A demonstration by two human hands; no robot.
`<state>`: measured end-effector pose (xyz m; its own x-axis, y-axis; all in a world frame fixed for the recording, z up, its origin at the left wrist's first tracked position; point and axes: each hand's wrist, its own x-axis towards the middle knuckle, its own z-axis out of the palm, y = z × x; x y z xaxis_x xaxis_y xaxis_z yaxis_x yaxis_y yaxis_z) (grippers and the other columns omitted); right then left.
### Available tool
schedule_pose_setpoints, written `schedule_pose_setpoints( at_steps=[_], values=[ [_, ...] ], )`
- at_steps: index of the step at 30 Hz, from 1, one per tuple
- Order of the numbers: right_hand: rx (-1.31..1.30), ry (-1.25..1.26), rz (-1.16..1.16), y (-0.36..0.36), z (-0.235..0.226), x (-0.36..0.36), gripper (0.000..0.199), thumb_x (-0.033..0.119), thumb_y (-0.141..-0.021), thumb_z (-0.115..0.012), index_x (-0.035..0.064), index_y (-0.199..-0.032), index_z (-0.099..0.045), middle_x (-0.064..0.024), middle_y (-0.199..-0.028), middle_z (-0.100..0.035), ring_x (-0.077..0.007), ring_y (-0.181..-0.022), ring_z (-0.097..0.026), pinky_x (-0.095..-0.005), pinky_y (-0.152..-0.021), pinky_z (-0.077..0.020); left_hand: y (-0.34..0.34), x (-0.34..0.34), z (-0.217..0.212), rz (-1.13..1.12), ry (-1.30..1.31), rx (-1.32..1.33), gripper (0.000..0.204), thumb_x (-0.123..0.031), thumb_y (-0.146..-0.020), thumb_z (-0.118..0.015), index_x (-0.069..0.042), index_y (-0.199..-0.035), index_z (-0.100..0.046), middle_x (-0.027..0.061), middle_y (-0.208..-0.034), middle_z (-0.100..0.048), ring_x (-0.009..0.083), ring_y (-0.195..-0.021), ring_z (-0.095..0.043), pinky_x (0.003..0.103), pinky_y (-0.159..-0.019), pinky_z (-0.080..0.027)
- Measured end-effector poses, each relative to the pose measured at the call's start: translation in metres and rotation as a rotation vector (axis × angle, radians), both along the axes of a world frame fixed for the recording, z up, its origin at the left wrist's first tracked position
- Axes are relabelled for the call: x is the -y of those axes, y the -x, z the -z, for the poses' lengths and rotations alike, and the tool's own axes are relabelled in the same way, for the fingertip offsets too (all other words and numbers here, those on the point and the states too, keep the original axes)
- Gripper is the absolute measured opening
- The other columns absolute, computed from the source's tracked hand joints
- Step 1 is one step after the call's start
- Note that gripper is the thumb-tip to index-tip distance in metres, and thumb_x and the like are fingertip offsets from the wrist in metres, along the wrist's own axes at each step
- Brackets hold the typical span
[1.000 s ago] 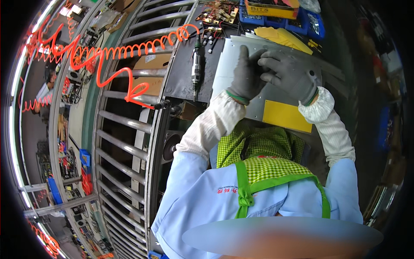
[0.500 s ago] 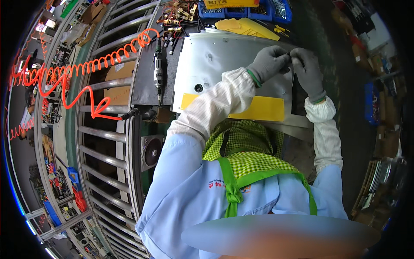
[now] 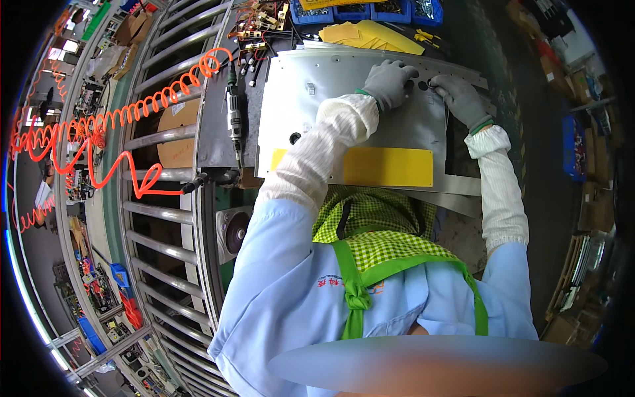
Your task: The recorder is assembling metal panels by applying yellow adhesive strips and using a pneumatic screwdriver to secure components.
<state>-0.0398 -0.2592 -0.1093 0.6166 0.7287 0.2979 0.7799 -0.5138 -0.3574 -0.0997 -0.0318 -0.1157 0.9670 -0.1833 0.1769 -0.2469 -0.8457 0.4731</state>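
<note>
A silver sheet-metal panel (image 3: 291, 99) lies on the bench in front of me, with a yellow strip (image 3: 390, 167) along its near edge. My left hand (image 3: 389, 85), in a grey glove, is over the panel's right part with its fingers curled. A dark round spot shows by its fingertips; whether it is a hole or a piece is unclear. My right hand (image 3: 462, 100), gloved too, has thumb and forefinger pinched at the panel's right side, around something small and dark. Between the hands is a black round spot (image 3: 423, 85). Another black ring (image 3: 295, 138) sits at the panel's left.
A power screwdriver (image 3: 233, 116) lies left of the panel, beneath an orange coiled hose (image 3: 165, 89). Yellow sheets (image 3: 370, 38) and blue parts bins (image 3: 390, 12) stand behind. Wired parts (image 3: 261, 30) clutter the far left corner. A roller conveyor (image 3: 162, 207) runs along the left.
My hands were together above the panel's far right corner. They have separated and come down to the panel, the left one moving left, the right one slightly nearer me.
</note>
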Motion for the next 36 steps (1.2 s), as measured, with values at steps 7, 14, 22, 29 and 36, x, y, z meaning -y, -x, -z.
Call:
schedule_pose_setpoints(
  at_steps=[7, 14, 22, 29, 36],
  values=[
    [0.073, 0.051, -0.081, -0.014, 0.012, -0.007, 0.016, 0.014, -0.083, -0.067, 0.0111, -0.098, -0.067, -0.0063, -0.105, -0.063, -0.0291, -0.106, -0.058, -0.0389, -0.092, -0.0477, 0.008, 0.0, 0.012, 0.051, -0.034, 0.081, 0.041, -0.018, -0.075, -0.066, -0.021, -0.116, -0.063, 0.0097, -0.121, -0.057, 0.0353, -0.12, -0.047, 0.046, -0.099, -0.04],
    [-0.121, 0.036, -0.257, -0.039, 0.008, -0.011, 0.02, 0.003, -0.076, -0.069, 0.0067, -0.095, -0.068, -0.01, -0.105, -0.062, -0.0288, -0.104, -0.058, -0.0376, -0.092, -0.0476, 0.008, 0.002, 0.018, 0.038, -0.009, 0.087, 0.038, -0.018, -0.076, -0.065, -0.02, -0.114, -0.063, 0.0101, -0.121, -0.056, 0.0345, -0.119, -0.046, 0.046, -0.099, -0.039],
    [-0.423, 0.185, -0.124, -0.048, -0.015, -0.035, 0.034, 0.001, -0.073, -0.071, 0.0047, -0.104, -0.056, -0.0056, -0.092, -0.059, -0.017, -0.089, -0.057, -0.0306, -0.084, -0.0484, 0.008, 0.002, 0.021, 0.144, 0.078, 0.224, 0.038, -0.02, -0.081, -0.061, -0.027, -0.118, -0.064, 0.0069, -0.122, -0.057, 0.0346, -0.119, -0.046, 0.049, -0.098, -0.038],
    [-0.851, 0.169, -0.084, -0.057, -0.027, -0.037, 0.028, 0.002, -0.072, -0.069, 0.0053, -0.099, -0.061, -0.0065, -0.087, -0.059, -0.0178, -0.085, -0.056, -0.0313, -0.079, -0.0478, 0.008, 0.003, 0.021, 0.102, -0.042, 0.176, 0.036, -0.022, -0.082, -0.06, -0.027, -0.117, -0.064, 0.0069, -0.122, -0.057, 0.033, -0.118, -0.048, 0.048, -0.097, -0.04],
    [-0.727, 0.233, -0.13, -0.057, -0.027, -0.042, 0.032, -0.001, -0.069, -0.065, 0.0029, -0.1, -0.059, -0.0041, -0.089, -0.055, -0.0143, -0.084, -0.052, -0.0296, -0.077, -0.0458, 0.006, 0.006, 0.022, 0.073, -0.014, 0.167, 0.039, -0.026, -0.08, -0.062, -0.028, -0.119, -0.062, 0.0072, -0.122, -0.056, 0.0318, -0.118, -0.047, 0.047, -0.096, -0.039]
  ],
)
